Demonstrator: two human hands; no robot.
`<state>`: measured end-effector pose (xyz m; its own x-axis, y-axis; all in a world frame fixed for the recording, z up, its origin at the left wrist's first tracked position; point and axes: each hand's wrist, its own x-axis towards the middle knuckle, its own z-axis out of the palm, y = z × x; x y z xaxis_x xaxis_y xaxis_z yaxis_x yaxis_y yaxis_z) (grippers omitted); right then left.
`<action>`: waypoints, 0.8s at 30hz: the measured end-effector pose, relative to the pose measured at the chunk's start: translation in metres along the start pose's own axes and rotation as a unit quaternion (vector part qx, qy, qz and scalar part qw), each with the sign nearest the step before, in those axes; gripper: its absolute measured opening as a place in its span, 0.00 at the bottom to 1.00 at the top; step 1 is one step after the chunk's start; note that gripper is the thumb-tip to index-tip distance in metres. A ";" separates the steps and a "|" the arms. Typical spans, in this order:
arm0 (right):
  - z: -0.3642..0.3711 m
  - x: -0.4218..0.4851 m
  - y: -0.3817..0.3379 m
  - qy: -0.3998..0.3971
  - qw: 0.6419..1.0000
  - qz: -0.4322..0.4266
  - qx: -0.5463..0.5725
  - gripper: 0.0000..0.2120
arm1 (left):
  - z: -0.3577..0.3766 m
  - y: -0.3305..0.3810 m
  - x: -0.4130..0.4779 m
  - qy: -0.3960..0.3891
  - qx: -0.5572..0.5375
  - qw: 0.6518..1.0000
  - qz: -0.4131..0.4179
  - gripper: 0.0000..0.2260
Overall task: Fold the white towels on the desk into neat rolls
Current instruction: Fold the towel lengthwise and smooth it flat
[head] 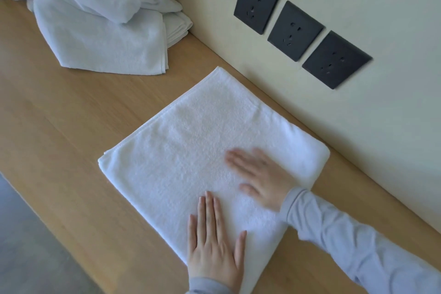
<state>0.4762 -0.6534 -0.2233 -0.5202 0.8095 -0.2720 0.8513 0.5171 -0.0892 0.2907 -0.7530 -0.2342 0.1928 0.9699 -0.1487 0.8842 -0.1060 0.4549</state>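
Item 1: folded towel [210,150], white terry. It lies flat on the bench [71,126] as a rough square of several layers, set cornerwise to the camera. Its far corner points towards the towel heap, and its right-hand side runs close along the foot of the wall [358,138]. The hemmed edges show on the left side, stacked one over another at the left corner. No part of it is rolled.

Item 2: left hand [214,246]. It lies palm down on the near part of the folded towel, fingers straight and close together, thumb held out to the side. It grips nothing. A grey-blue cuff shows at the wrist.

Item 3: right hand [260,179]. It lies palm down on the right part of the same towel, fingers straight and slightly spread, pointing left. Its outline is blurred. It grips nothing. A grey-blue sleeve [346,241] covers the forearm.

Item 4: towel heap [100,19], white. It sits loosely bundled at the far end of the bench, well apart from the folded towel, with flatter folded layers showing beneath on its right side.

Item 5: bench, light wood grain, butted against the wall.

Item 6: sockets [295,31], three dark square plates in a row on the cream wall, above the folded towel.

Item 7: floor [23,246], grey, at the lower left beyond the bench edge.
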 end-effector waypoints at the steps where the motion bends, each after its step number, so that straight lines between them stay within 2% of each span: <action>1: -0.001 -0.004 0.021 0.006 0.999 0.043 -0.008 0.28 | 0.001 0.000 0.000 0.000 -0.001 1.000 -0.001 0.35; 5: -0.004 -0.016 0.086 0.004 0.979 0.200 -0.035 0.30 | 0.006 0.000 0.001 0.013 0.022 1.000 0.001 0.34; 7: -0.006 -0.014 0.100 0.018 0.967 0.251 0.040 0.29 | 0.008 0.000 0.000 0.027 0.030 0.999 0.003 0.34; 9: -0.011 -0.011 0.109 0.024 0.940 0.316 0.129 0.27 | 0.005 0.001 0.000 0.037 0.021 0.999 0.005 0.35; 12: -0.019 -0.005 0.112 0.048 0.921 0.352 0.161 0.22 | -0.003 0.002 0.000 0.088 -0.032 0.995 0.039 0.35; 14: -0.026 0.008 0.109 0.098 0.909 0.346 0.211 0.15 | -0.013 0.000 0.000 0.154 -0.133 0.979 -0.003 0.33; 15: -0.029 0.017 0.108 0.111 0.896 0.351 0.247 0.12 | -0.021 -0.005 0.001 0.199 -0.196 0.957 -0.077 0.32; 16: -0.032 0.027 0.109 0.113 0.879 0.363 0.289 0.13 | -0.028 -0.010 0.003 0.237 -0.253 0.921 -0.179 0.31; 18: -0.036 0.045 0.112 0.084 0.840 0.401 0.354 0.25 | -0.038 -0.023 0.010 0.243 -0.359 0.820 -0.374 0.30; 19: -0.038 0.052 0.114 0.064 0.829 0.416 0.368 0.31 | -0.040 -0.031 0.014 0.227 -0.409 0.774 -0.428 0.27; 21: -0.041 0.061 0.118 0.020 0.819 0.432 0.377 0.39 | -0.042 -0.042 0.020 0.186 -0.479 0.727 -0.455 0.17; 24: -0.045 0.066 0.125 -0.040 0.820 0.439 0.364 0.46 | -0.043 -0.049 0.029 0.140 -0.508 0.707 -0.471 0.13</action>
<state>0.5451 -0.5226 -0.2090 0.2972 0.7444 -0.5979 0.7254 -0.5832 -0.3656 0.2345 -0.7102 -0.2232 -0.4955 0.5260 -0.6912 -0.2255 0.6906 0.6872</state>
